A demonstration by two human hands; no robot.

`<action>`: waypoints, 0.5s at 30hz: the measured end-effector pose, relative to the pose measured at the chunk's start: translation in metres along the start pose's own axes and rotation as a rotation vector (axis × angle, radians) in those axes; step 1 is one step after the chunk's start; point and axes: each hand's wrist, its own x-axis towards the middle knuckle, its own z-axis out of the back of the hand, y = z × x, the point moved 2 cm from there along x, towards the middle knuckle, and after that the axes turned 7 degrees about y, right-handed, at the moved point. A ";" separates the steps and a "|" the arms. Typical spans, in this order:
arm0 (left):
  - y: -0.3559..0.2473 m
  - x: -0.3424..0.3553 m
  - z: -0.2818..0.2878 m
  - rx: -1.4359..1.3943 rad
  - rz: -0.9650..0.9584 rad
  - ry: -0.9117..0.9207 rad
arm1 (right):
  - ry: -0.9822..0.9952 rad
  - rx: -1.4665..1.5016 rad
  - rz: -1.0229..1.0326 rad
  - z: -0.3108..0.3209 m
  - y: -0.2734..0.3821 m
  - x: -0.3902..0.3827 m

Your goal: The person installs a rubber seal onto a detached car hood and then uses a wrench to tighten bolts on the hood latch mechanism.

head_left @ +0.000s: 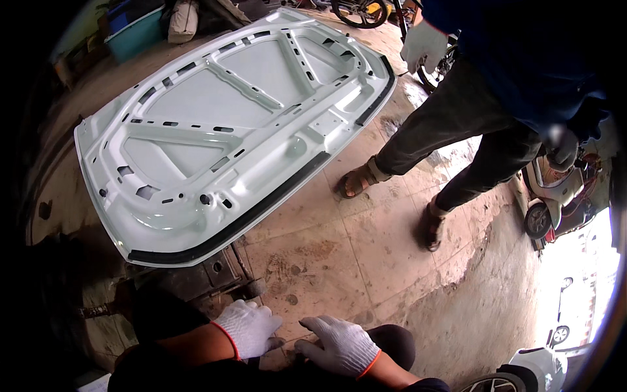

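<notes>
I have both hands low in the head view, in front of the crouched body. The left hand (247, 328) shows a loose curl, thumb a little away from the fingers, with nothing visible between them; its palm is turned out of my sight. The right hand (341, 345) sits wider, thumb well off the fingers, also with nothing visible in it. It lies just beside a dark knee (400, 346), so I judge the arms are resting on the legs rather than reaching.

The white car hood (241, 98) lies ahead and to my left, apart from both hands. Its ribbed inner face is up, which I take as a way to keep the ribs and slots in reach. The black strip (315, 166) runs along the edge nearest me. A dark metal box (215, 271) shows beneath the near corner; I cannot tell whether it carries any weight, since the underside is hidden.

A co-worker (450, 111) stands to the right, beyond the hood's edge, probably placed there for access to that side. Their gloved hand (424, 49) hangs near the far end, apart from the hood.
</notes>
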 end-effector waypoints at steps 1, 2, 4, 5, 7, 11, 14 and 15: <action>0.002 0.001 -0.002 -0.010 -0.008 -0.037 | 0.004 0.000 -0.005 -0.001 -0.001 0.001; 0.003 0.000 -0.002 -0.024 -0.009 0.001 | 0.010 -0.001 -0.008 -0.001 -0.002 0.002; 0.003 -0.002 0.002 -0.052 -0.016 0.064 | 0.007 0.014 -0.009 -0.004 -0.005 0.003; 0.004 -0.002 0.000 -0.059 -0.038 0.032 | 0.002 0.016 -0.011 -0.005 -0.006 0.002; 0.004 -0.001 0.004 -0.045 -0.037 0.036 | 0.015 0.026 -0.024 -0.010 -0.009 0.004; 0.004 0.000 0.013 -0.056 -0.045 0.049 | -0.005 -0.042 -0.054 -0.010 -0.015 0.013; -0.006 0.000 0.021 -0.150 -0.058 0.088 | 0.017 -0.051 -0.131 -0.014 -0.017 0.017; -0.002 0.002 0.011 -0.156 -0.022 0.112 | 0.049 -0.039 -0.161 -0.028 -0.025 0.019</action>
